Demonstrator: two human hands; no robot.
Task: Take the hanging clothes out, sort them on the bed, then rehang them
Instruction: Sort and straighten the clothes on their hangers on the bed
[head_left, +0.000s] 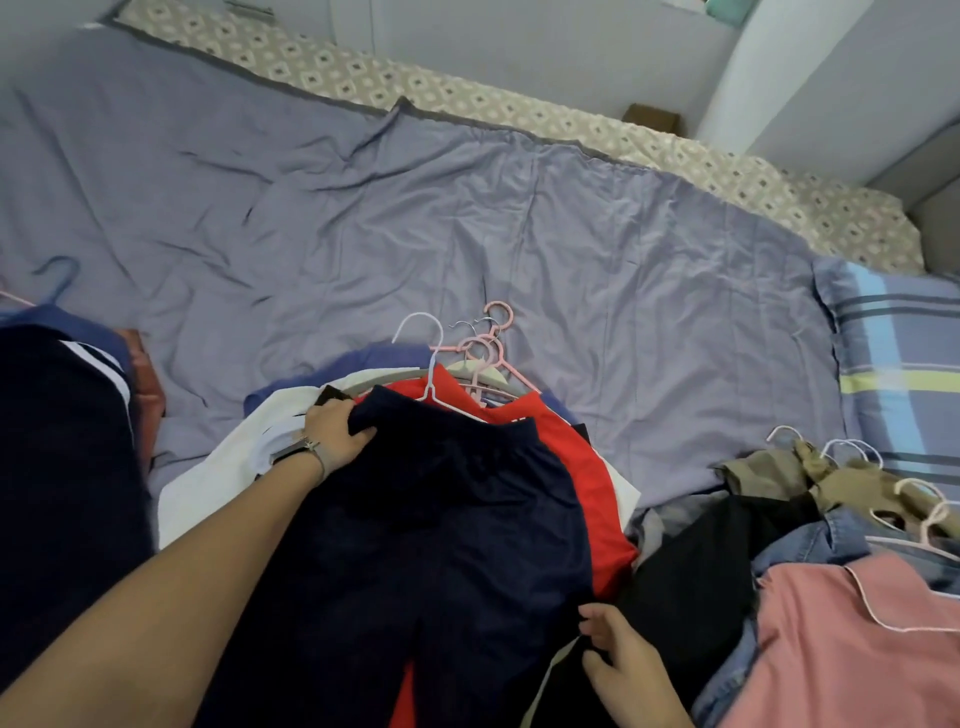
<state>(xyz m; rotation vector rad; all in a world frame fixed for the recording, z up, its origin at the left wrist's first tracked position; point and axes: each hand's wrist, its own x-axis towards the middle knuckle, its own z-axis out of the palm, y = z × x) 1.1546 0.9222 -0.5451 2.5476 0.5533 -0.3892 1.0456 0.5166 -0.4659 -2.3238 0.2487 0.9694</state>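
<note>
Navy shorts (426, 519) lie on top of the middle pile on the bed. My left hand (337, 431) grips their waistband at the left corner. My right hand (618, 660) pinches the shorts' right edge lower down. Under the shorts lie a red garment (571, 467) and a white one (228, 467), both on hangers whose pink and white hooks (467, 338) fan out above the pile. A second pile at the right holds a pink shirt (857, 639), denim (810, 545), a black piece (696, 571) and an olive garment (779, 467). A dark navy garment with white stripes (57, 467) lies at the left.
The grey-blue bedspread (415, 208) stretches wide behind the piles. A plaid pillow (904, 374) sits at the right edge. A patterned sheet (467, 98) runs along the wall. A blue hanger hook (57, 280) pokes up at the left.
</note>
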